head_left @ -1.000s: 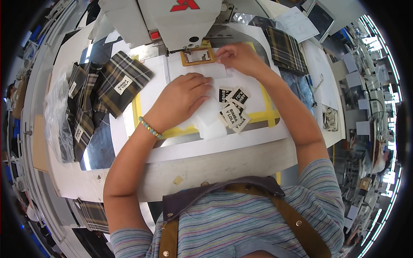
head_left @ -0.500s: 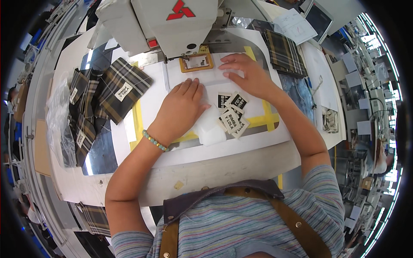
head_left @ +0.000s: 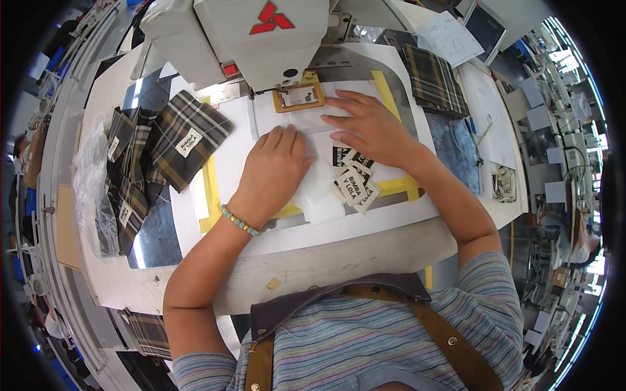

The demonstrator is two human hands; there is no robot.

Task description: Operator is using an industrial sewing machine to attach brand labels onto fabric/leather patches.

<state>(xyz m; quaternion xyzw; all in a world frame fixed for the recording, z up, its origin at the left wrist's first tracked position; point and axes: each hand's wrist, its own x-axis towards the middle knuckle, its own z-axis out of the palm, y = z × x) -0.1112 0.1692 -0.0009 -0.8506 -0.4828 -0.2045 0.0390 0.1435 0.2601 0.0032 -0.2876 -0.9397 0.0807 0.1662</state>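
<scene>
My left hand lies palm down on the white sheet, its fingers stretched toward a yellow rectangular clamp frame under the sewing machine head. Just right of that frame, my right hand has its fingers spread over a clear plate; whether the fingertips touch it I cannot tell. Neither hand holds anything visible. Below my right hand lies a loose pile of small black and cream woven labels. A translucent white piece of sheeting sits between the labels and my left hand.
Dark plaid fabric pieces with cream labels lie at the left, beside crumpled clear plastic. A plaid stack and a paper sheet are at the far right. Yellow tape edges the work area. More labels lie farther right.
My right hand has shifted slightly down and left, its fingers more spread and nearer the yellow frame. My left hand has drawn slightly back from the frame.
</scene>
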